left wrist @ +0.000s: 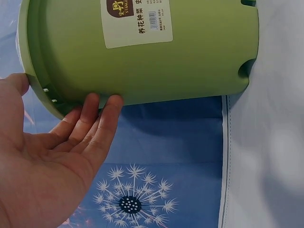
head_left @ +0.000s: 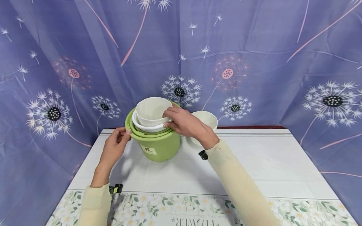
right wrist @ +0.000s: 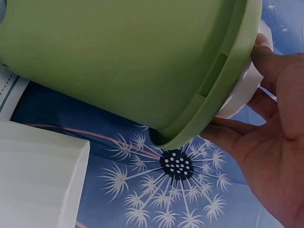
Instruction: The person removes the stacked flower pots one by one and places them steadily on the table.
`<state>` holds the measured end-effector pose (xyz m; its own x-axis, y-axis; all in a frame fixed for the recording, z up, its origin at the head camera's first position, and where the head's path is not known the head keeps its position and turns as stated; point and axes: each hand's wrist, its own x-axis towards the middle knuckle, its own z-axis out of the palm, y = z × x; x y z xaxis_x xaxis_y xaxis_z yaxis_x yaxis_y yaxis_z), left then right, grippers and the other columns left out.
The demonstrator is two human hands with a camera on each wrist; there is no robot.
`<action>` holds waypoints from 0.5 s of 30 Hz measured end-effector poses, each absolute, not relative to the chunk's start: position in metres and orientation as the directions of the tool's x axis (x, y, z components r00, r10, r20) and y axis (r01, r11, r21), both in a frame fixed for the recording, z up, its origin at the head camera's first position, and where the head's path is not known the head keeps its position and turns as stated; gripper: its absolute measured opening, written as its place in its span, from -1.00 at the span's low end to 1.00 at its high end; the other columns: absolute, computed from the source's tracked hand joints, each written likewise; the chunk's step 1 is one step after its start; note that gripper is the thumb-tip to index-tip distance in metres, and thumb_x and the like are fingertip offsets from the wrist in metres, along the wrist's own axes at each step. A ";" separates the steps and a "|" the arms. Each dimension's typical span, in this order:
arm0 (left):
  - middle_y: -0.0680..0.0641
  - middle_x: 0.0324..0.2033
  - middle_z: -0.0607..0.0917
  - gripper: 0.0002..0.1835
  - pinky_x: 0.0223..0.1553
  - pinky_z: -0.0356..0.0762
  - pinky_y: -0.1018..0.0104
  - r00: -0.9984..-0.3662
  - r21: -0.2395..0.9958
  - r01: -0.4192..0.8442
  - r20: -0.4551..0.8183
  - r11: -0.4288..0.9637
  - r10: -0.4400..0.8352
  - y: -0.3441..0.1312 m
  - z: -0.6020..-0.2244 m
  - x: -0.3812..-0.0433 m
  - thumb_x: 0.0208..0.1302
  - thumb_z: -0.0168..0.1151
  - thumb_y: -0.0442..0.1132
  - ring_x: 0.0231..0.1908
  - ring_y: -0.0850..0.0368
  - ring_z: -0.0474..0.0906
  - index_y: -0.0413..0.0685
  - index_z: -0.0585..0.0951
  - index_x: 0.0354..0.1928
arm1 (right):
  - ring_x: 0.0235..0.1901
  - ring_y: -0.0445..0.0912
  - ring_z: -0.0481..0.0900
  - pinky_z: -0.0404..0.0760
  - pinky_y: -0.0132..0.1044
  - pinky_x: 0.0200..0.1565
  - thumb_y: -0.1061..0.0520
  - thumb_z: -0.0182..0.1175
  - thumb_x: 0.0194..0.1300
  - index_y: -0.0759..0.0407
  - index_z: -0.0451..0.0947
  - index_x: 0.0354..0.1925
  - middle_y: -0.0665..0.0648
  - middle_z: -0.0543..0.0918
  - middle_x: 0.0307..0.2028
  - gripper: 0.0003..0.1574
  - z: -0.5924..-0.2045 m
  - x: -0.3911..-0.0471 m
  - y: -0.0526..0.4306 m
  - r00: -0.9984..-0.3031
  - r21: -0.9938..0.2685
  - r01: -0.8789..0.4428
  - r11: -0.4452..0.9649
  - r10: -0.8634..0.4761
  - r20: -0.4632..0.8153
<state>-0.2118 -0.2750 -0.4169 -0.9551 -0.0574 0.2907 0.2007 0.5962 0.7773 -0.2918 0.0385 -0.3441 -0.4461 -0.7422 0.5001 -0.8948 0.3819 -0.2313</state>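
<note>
A green plastic flowerpot (head_left: 159,147) with a paper label (left wrist: 137,23) stands upright toward the left back of the table. Nested in its mouth are a white round-rimmed pot (head_left: 147,128) and, innermost, a white faceted pot (head_left: 152,110). At the left of the green rim, my left hand (head_left: 114,146) grips it, thumb on the rim and fingers under it (left wrist: 57,152). My right hand (head_left: 186,122) pinches the right edge of the faceted white pot, its thumb close to the round white rim. How deep the white pots sit is hidden.
Just right of the green pot stands another white faceted pot (head_left: 205,117), partly behind my right wrist. The white tablecloth (head_left: 254,163) has a floral front band (head_left: 152,207). A purple dandelion curtain (head_left: 254,37) hangs close behind and along both sides.
</note>
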 end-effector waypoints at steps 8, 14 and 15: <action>-0.14 0.05 0.72 -0.39 -0.09 0.56 0.52 -0.958 0.775 0.189 0.281 0.604 -0.062 -0.278 -0.421 -0.215 0.64 0.04 0.23 -0.01 0.22 0.67 -0.11 0.55 0.37 | -0.15 -0.07 0.53 0.58 -0.22 0.09 0.12 0.29 0.55 0.16 0.62 -0.15 0.06 0.63 -0.18 -0.88 -0.353 -0.295 0.034 -0.428 -0.211 -0.900 0.381 -0.682 0.593; -0.14 0.06 0.72 -0.38 -0.06 0.56 0.51 -0.959 0.778 0.187 0.276 0.599 -0.058 -0.278 -0.421 -0.216 0.63 0.04 0.24 -0.01 0.23 0.66 -0.10 0.54 0.38 | -0.13 -0.06 0.54 0.59 -0.23 0.07 0.14 0.32 0.53 0.17 0.62 -0.16 0.06 0.62 -0.18 -0.89 -0.358 -0.297 0.033 -0.401 -0.199 -0.909 0.365 -0.645 0.651; -0.14 0.07 0.72 -0.38 -0.06 0.56 0.51 -0.960 0.779 0.187 0.275 0.599 -0.058 -0.278 -0.421 -0.216 0.63 0.04 0.24 0.00 0.21 0.67 -0.10 0.53 0.38 | -0.13 -0.06 0.54 0.59 -0.24 0.09 0.15 0.32 0.52 0.17 0.63 -0.16 0.06 0.62 -0.18 -0.89 -0.358 -0.297 0.033 -0.399 -0.199 -0.910 0.364 -0.640 0.656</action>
<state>-0.2156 -0.2781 -0.4206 -0.9597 -0.0583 0.2748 0.1867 0.5986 0.7790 -0.2973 0.0329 -0.3579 -0.3991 -0.6404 0.6562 -0.9101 0.3636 -0.1987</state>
